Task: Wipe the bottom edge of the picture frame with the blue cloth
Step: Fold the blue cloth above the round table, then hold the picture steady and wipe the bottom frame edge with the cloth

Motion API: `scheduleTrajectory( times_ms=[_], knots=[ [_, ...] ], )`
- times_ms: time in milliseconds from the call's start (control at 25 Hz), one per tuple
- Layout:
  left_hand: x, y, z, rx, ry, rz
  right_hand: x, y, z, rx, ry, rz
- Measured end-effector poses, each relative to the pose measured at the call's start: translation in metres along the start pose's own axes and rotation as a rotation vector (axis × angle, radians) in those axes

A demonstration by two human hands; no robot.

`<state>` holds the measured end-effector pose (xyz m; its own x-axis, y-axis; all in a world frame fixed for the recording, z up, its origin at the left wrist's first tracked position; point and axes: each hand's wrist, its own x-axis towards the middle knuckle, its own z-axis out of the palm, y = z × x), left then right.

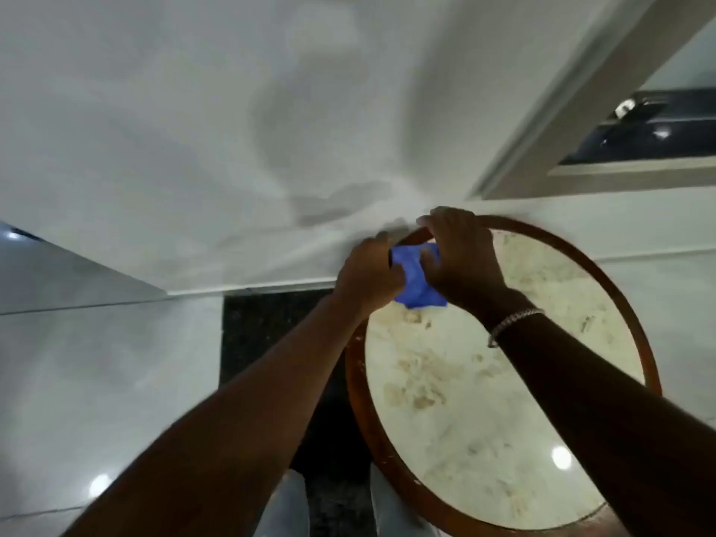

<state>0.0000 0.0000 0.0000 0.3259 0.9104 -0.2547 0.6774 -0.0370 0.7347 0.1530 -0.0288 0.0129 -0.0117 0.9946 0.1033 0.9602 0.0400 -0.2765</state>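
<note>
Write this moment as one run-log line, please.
left hand: grip on blue cloth | right hand: grip on blue cloth | over round table | picture frame: untouched, upper right

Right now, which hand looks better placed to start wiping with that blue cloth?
Probably the left hand: it grips the blue cloth. The right hand only rests over it at the round table's rim.

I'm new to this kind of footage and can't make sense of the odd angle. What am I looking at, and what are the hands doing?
No machine here: a camera worn on a person's head looks down at their own bare arms. It is a wide-angle lens, so the wall bends. The left hand and right hand together bunch a blue cloth in their grip, over a round table with a wooden rim and pale stone top. The right wrist wears a bracelet. At top right hangs a pale frame, which neither hand touches.
</note>
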Motion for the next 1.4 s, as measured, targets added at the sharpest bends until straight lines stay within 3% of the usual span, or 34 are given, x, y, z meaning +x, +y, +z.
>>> scheduleTrajectory(
  times_ms=[120,200,280,440,600,960,1080,1240,1400],
  knots=[
    [0.015,-0.036,0.065,-0.088,-0.093,-0.154,-0.019,0.043,0.062,-0.049,-0.152,0.250],
    [0.020,-0.051,0.100,-0.169,-0.020,-0.259,-0.032,0.061,0.096,-0.024,-0.307,0.382],
    [0.030,-0.048,0.118,-0.253,0.086,-0.321,-0.030,0.069,0.115,0.130,-0.328,0.434],
    [0.047,-0.035,0.119,-0.491,0.210,-0.519,-0.028,0.064,0.124,0.517,-0.115,0.500],
    [0.040,-0.014,0.075,-0.759,0.180,-0.558,-0.018,0.042,0.080,0.695,0.137,0.412],
    [0.013,0.141,-0.154,-1.053,0.168,0.008,0.072,-0.067,-0.147,1.061,0.616,0.141],
    [-0.009,0.209,-0.238,-1.093,0.259,0.221,0.101,-0.109,-0.235,1.108,0.767,-0.015],
    [-0.043,0.286,-0.328,-0.973,0.456,0.544,0.123,-0.167,-0.344,1.387,0.936,-0.208],
    [-0.058,0.339,-0.389,-0.771,0.711,0.764,0.147,-0.206,-0.411,1.301,1.074,-0.307]
  ],
)
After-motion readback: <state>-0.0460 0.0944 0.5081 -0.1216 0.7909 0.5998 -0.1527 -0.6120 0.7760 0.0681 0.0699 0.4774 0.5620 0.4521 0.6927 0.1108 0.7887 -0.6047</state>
